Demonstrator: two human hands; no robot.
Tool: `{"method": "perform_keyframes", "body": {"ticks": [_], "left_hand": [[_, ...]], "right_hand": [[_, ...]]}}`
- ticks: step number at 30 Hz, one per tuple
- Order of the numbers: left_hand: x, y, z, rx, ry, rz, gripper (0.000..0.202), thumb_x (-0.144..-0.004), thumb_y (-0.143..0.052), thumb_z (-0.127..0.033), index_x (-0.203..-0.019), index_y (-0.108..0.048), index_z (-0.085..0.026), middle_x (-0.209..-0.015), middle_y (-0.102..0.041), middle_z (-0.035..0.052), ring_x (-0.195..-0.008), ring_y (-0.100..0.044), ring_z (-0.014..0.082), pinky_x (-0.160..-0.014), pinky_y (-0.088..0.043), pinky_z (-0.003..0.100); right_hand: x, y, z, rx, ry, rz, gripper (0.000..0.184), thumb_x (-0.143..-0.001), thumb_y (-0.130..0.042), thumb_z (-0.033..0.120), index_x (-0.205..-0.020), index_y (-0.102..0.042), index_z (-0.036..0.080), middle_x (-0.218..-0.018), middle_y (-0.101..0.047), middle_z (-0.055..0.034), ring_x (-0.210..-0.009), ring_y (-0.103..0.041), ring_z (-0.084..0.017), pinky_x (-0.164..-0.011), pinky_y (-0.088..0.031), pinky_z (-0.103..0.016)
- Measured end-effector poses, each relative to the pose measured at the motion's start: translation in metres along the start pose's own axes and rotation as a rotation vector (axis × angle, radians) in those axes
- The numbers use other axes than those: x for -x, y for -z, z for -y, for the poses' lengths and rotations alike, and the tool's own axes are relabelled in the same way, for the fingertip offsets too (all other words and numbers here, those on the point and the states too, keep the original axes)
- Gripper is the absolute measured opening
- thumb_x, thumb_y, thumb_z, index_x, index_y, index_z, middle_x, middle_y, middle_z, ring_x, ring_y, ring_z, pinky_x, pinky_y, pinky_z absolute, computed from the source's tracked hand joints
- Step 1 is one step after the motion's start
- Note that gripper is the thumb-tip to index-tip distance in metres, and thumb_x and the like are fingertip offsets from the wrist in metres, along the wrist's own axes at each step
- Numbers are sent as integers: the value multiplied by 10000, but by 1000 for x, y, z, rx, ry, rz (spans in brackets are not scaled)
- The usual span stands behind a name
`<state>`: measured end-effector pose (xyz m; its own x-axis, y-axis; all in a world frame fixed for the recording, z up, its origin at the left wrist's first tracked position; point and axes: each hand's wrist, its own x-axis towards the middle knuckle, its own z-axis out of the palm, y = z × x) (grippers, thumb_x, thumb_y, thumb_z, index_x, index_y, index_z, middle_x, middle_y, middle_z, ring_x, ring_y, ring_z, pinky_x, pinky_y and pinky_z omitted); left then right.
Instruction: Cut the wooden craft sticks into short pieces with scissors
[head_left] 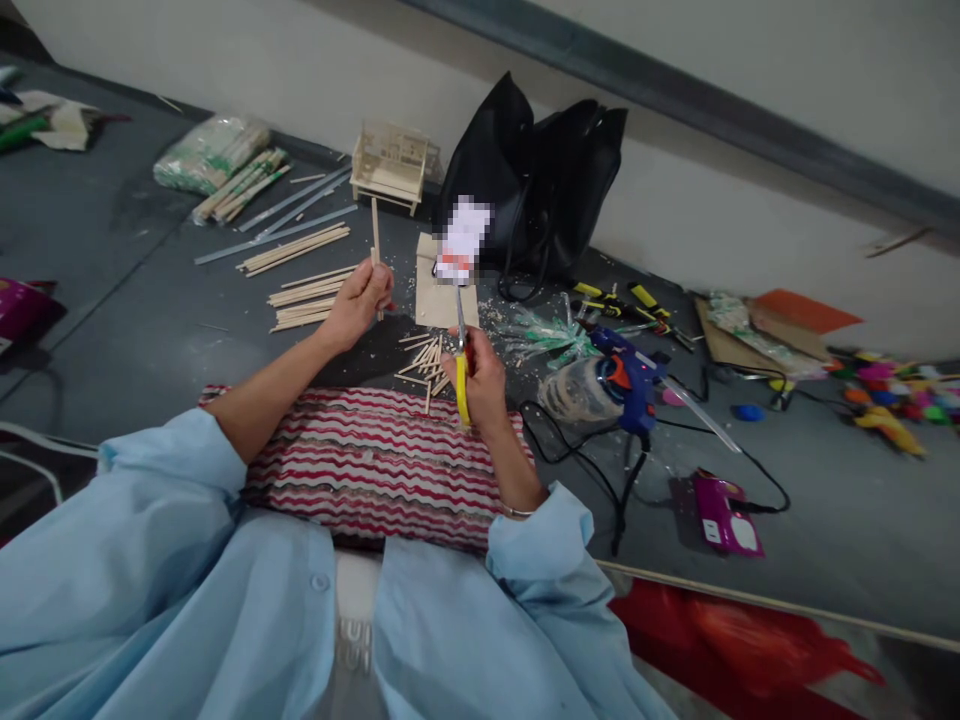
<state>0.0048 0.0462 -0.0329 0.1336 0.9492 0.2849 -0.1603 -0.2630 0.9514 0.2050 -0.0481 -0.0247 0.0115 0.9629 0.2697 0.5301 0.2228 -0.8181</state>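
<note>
Pinched upright in my left hand (361, 303) are thin wooden sticks (376, 230), one longer than the other. My right hand (480, 375) grips yellow-handled scissors (461, 385), blades pointing away from me. Between and below the hands lies a loose pile of short cut sticks (425, 365). Longer sticks (307, 300) rest in rows left of my left hand. Beyond the scissors a piece of tan card (431, 300) lies on the table, with a blurred-out white item (463, 235) over its far end. Farther back stands a small bench-like model (390, 170) made of sticks.
A black bag (525, 180) leans against the wall. At right are a blue glue gun (634, 385) resting by a clear jar (577, 392), its cable, pliers (637, 305) and a purple box (726, 512). Plastic-wrapped stick bundles (214, 155) lie back left. A striped cushion (375, 460) sits before me.
</note>
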Motion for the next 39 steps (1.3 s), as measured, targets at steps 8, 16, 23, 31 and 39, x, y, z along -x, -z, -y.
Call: {"method": "perform_keyframes", "body": {"ticks": [8,16,23,31,39], "left_hand": [[0,-1,-1,-40,-20,30,445,-886,-521,-629,-742,-460,-212,-650,-359,-46,-550,-384,78,-625,-525,226],[3,-1,2,-59,-55,66,540,-826,-499,-736,-735,-457,-206,-646,-366,-50,-561,-392,78,-619,-518,239],[1,-1,3,-44,-117,43,524,-849,-502,-709,-710,-457,-206,-627,-365,-41,-554,-395,87,-588,-500,250],[0,-2,1,-61,-120,50,535,-857,-474,-718,-699,-427,-208,-597,-326,-50,-510,-352,80,-531,-456,238],[6,2,-21,-401,-80,219,457,-941,-413,-598,-706,-395,-207,-626,-370,-33,-538,-362,96,-504,-314,239]], "right_hand": [[0,-1,-2,0,9,3,385,-823,-617,385,-1160,-608,199,-874,-632,-1,-706,-525,-134,-681,-455,-249],[0,0,0,9,13,3,405,-830,-620,419,-1165,-607,192,-895,-638,-21,-723,-539,-148,-714,-469,-267],[0,1,1,27,1,11,417,-830,-619,436,-1166,-612,189,-824,-603,4,-666,-495,-132,-682,-451,-259],[-1,1,0,24,0,25,430,-829,-620,452,-1164,-614,183,-838,-600,-2,-695,-496,-133,-680,-439,-251],[1,4,7,49,-2,113,449,-847,-609,453,-1206,-589,184,-819,-582,3,-739,-523,-141,-709,-436,-247]]}}
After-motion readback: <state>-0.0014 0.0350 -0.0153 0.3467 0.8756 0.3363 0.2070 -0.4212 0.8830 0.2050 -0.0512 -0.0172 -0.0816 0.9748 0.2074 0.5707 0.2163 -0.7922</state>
